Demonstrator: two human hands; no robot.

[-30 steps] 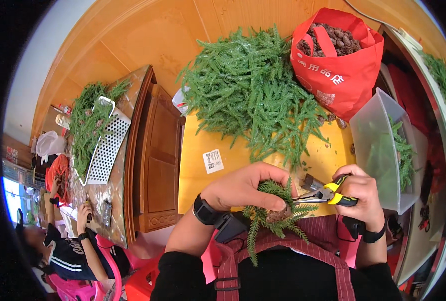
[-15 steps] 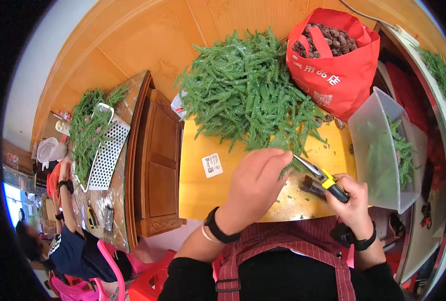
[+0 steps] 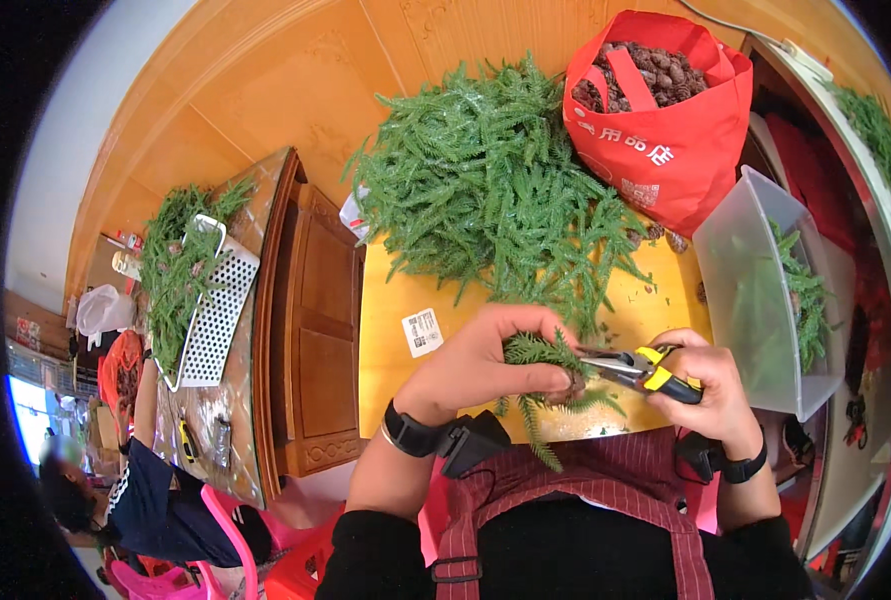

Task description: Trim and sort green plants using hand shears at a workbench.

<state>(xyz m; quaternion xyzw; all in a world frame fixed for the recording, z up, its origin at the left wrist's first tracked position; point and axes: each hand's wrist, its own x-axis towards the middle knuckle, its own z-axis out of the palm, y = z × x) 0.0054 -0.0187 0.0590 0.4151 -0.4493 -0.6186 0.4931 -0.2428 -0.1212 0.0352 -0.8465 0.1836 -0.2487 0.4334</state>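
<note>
A green pine sprig (image 3: 538, 435) is pinched between the thumb and fingers of my left hand (image 3: 470, 365), its needles spreading above and below the thumb. Something brown and round like a small pine cone shows at my thumb tip, partly hidden. My right hand (image 3: 722, 385) grips long-nosed pliers (image 3: 657, 370) with yellow and black handles. Their jaws point left and reach the sprig beside my left fingertips; whether they bite on it I cannot tell. Just beyond my hands lies a big heap of green pine sprigs (image 3: 485, 185).
The yellow table (image 3: 385, 370) bears a white label (image 3: 422, 333). A red bag (image 3: 645, 150) of pine cones (image 3: 665, 75) stands far right, a translucent bin (image 3: 740, 310) with greenery at right. Left, a co-worker (image 3: 155, 500) sits by a table with a white perforated basket (image 3: 220, 315).
My left hand has moved nearer and turned, now showing the sprig and the brown piece. The pliers have swung more level, with the jaws at the sprig. The co-worker's arm has shifted.
</note>
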